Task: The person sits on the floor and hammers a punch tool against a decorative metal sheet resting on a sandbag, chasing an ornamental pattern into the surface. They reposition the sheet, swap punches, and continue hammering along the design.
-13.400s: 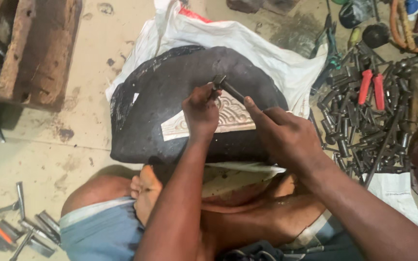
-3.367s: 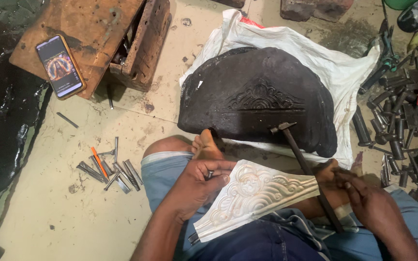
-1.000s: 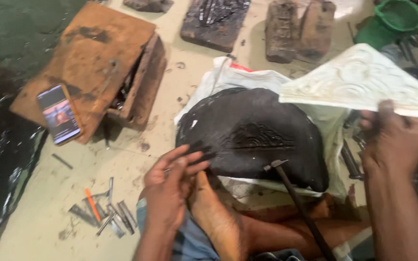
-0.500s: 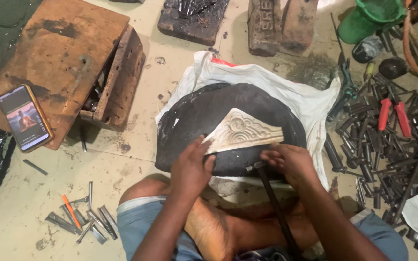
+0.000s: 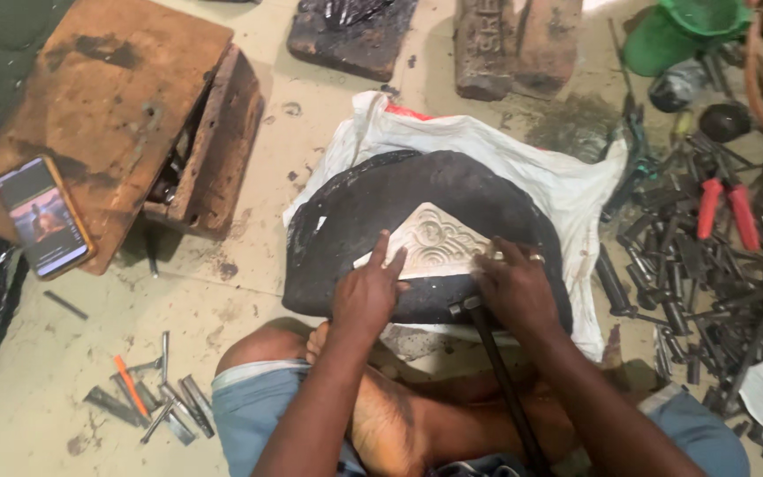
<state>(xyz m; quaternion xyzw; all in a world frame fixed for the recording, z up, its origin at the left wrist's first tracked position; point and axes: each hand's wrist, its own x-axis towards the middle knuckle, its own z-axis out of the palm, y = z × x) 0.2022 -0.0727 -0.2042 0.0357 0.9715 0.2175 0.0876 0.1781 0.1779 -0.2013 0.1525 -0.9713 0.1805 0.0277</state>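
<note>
On the floor, a hammer (image 5: 496, 380) leans by the legs. Past it, the left hand (image 5: 366, 296) and right hand (image 5: 516, 287) press flat, fingers spread, on a pale carved piece (image 5: 439, 240) lying on a black pad (image 5: 355, 212).

tool heap (image 5: 708, 256) crowding right, bare floor (image 5: 249, 291) left
</note>
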